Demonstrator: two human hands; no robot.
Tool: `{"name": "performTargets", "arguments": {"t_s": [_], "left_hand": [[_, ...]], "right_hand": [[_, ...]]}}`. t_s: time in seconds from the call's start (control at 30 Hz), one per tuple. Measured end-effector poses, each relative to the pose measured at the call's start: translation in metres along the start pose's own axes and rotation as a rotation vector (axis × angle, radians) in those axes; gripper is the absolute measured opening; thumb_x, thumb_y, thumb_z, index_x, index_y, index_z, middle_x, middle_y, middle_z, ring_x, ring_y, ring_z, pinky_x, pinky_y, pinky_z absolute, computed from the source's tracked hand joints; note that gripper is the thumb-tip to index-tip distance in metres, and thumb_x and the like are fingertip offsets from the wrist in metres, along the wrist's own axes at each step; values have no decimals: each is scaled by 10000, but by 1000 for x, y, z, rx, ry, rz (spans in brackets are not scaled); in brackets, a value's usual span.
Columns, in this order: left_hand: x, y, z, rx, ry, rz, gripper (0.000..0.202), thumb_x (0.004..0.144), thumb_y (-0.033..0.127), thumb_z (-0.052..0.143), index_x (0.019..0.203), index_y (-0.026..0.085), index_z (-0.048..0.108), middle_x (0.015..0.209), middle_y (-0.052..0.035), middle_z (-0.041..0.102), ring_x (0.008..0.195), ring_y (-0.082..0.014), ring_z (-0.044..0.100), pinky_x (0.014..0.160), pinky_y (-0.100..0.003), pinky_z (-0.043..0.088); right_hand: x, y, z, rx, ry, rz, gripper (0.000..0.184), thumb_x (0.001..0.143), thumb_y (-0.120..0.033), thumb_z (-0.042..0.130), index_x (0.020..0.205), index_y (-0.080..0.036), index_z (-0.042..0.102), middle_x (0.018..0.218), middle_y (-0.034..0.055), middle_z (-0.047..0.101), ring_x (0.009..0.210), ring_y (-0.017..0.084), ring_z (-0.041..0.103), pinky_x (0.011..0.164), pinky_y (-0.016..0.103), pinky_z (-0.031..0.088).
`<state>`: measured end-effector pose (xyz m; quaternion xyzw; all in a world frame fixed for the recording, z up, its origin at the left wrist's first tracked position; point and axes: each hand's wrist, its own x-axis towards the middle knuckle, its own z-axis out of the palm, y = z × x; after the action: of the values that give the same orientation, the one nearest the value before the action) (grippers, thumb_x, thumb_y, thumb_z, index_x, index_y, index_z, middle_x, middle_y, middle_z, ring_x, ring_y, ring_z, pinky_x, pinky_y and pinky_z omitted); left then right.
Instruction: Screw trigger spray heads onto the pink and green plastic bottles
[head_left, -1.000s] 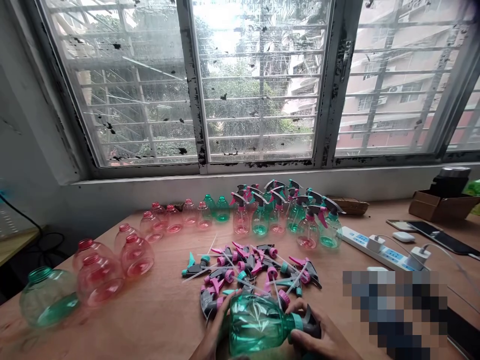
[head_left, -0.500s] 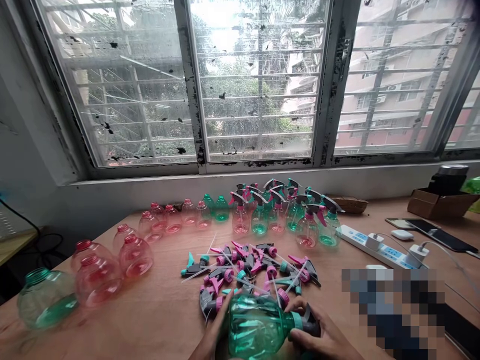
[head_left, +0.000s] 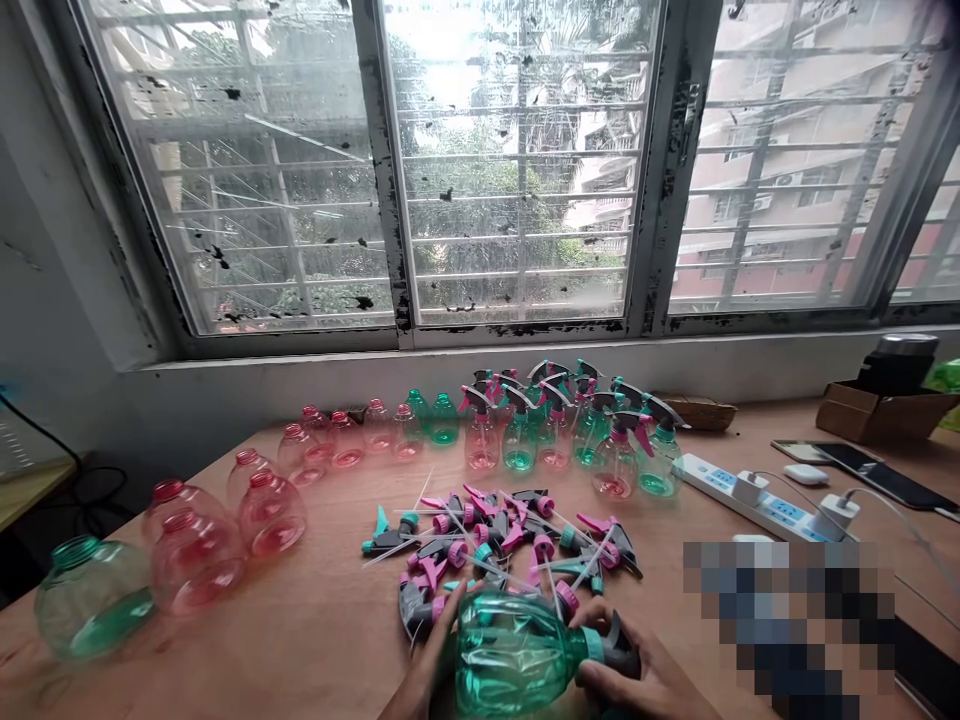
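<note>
A clear green spray bottle [head_left: 514, 655] lies on its side between my hands, its neck pointing right. My left hand [head_left: 433, 655] wraps round the bottle's body from the left. At the neck, my right hand [head_left: 637, 670] grips the grey and teal spray head [head_left: 611, 645], thumb against the collar; the trigger side is partly hidden by my fingers. Just beyond the bottle lies a heap of loose spray heads [head_left: 517, 535], pink and grey or teal and grey, with thin white tubes.
Open pink bottles [head_left: 271, 512] and a green bottle [head_left: 90, 600] line the table's left side. Several bottles with spray heads [head_left: 555, 430] stand at the back. On the right are a power strip [head_left: 780, 510] with chargers, phones [head_left: 885, 470] and a cardboard box [head_left: 881, 405].
Both hands keep their hold on the green bottle and its spray head. The bottle has turned slightly between them; the things on the table have not moved.
</note>
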<state>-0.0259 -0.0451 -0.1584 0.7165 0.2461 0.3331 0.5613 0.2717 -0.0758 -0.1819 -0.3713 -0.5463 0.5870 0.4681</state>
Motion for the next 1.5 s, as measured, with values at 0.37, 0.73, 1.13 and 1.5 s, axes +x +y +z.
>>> {"name": "performTargets", "arguments": {"t_s": [0.37, 0.73, 1.13, 1.5], "left_hand": [[-1, -1, 6, -4, 33, 11, 1026, 827, 498, 763, 1570, 449, 58, 1695, -4, 202, 1551, -350, 179, 1248, -521, 195], [-3, -5, 6, -37, 45, 4, 954, 824, 464, 778, 1558, 432, 170, 1691, -29, 204, 1521, -381, 266, 1221, -508, 286], [-3, 11, 12, -45, 13, 3, 962, 849, 528, 719, 1580, 353, 118, 1693, -68, 178, 1555, -370, 144, 1246, -521, 223], [-11, 13, 12, -42, 69, -84, 1020, 832, 490, 762, 1587, 383, 85, 1712, -18, 127, 1556, -383, 113, 1249, -520, 232]], "right_hand": [[-2, -3, 0, -48, 28, -17, 445, 757, -539, 788, 998, -222, 590, 721, -45, 582, 608, 139, 550, 559, 230, 415], [-4, -13, 3, -66, 36, -2, 468, 749, -579, 772, 991, -228, 578, 708, -42, 586, 596, 155, 564, 557, 246, 449], [-6, -16, 5, -37, 58, -10, 480, 714, -561, 818, 974, -218, 606, 720, -36, 612, 601, 150, 589, 558, 241, 471], [-6, -18, 8, 7, 34, 4, 482, 719, -562, 818, 980, -221, 598, 664, -43, 625, 589, 170, 625, 556, 251, 477]]}}
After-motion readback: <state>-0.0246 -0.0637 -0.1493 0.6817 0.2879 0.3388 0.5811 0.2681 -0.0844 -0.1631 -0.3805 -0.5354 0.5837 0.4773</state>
